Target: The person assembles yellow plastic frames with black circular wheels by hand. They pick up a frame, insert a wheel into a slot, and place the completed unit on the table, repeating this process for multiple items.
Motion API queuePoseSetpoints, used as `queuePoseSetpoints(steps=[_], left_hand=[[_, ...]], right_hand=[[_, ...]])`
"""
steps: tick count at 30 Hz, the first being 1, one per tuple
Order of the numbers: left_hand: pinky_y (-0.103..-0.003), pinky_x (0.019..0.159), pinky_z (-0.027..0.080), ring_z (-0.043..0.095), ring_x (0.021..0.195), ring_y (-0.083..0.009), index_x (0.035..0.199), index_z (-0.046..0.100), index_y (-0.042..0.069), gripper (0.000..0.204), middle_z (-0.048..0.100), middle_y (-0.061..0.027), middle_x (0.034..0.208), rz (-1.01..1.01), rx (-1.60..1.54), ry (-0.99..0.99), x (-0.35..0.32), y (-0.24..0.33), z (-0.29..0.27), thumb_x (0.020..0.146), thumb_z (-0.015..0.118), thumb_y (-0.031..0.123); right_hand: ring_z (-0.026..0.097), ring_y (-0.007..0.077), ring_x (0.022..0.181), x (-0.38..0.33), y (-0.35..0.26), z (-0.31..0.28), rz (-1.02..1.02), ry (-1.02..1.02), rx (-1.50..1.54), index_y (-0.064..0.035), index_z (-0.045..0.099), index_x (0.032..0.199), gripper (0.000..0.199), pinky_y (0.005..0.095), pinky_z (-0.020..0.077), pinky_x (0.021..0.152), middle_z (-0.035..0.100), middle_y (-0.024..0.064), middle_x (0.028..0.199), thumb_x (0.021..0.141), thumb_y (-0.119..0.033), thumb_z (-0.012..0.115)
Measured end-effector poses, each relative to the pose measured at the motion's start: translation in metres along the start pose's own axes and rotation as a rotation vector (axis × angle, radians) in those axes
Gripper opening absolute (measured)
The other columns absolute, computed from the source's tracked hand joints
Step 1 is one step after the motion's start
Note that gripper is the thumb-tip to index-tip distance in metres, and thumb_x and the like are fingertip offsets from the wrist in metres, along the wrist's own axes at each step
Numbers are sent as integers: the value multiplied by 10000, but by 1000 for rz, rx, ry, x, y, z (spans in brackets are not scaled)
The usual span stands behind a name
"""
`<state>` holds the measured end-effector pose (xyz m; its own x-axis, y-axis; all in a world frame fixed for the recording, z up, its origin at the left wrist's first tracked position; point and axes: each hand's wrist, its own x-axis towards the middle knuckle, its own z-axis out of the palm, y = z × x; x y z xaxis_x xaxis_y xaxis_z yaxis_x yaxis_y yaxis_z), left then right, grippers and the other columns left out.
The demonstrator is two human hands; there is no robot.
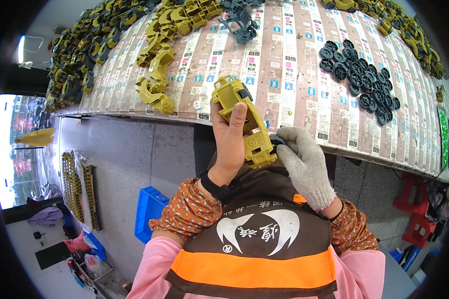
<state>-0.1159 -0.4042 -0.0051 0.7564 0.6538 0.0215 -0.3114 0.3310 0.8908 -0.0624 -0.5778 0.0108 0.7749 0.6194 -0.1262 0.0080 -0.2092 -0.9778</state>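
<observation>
My bare left hand (228, 137) is closed around a yellow plastic toy truck body (257, 122), tilted in front of my apron just off the table's near edge. A dark part shows on the truck's upper right side. My right hand (304, 162), in a pale knit glove, pinches a small black wheel (277, 141) against the lower right side of the truck. The gloved fingers partly hide that wheel. On the table to the right lies a loose pile of black toy wheels (361, 79).
The table (199, 65) is covered with printed sheets. Yellow truck bodies (160, 70) trail along its left part, near dark grey chassis pieces (238, 22). Heaps of assembled toy trucks (82, 60) fill the far left; more line the right edge. A blue bin (149, 212) and red stools (415, 219) stand below.
</observation>
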Motion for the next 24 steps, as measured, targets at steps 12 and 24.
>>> queuePoseSetpoints(steps=[12, 24], left_hand=[[-279, 739, 621, 661, 911, -83, 1357, 471, 110, 432, 615, -9, 1104, 14, 21, 11, -1, -8, 3, 1059, 716, 304], [-303, 927, 550, 632, 1049, -109, 1401, 453, 75, 539, 600, -23, 1180, 150, 93, -27, -7, -10, 1, 1001, 789, 205]], right_hand=[[748, 225, 1039, 2, 6, 2, -20, 60, 21, 14, 636, 1265, 261, 358, 579, 931, 741, 170, 1123, 1005, -11, 639], [758, 398, 1006, -10, 11, 7, -178, 8, -32, 4, 612, 1296, 336, 421, 590, 879, 725, 260, 1080, 962, 20, 575]])
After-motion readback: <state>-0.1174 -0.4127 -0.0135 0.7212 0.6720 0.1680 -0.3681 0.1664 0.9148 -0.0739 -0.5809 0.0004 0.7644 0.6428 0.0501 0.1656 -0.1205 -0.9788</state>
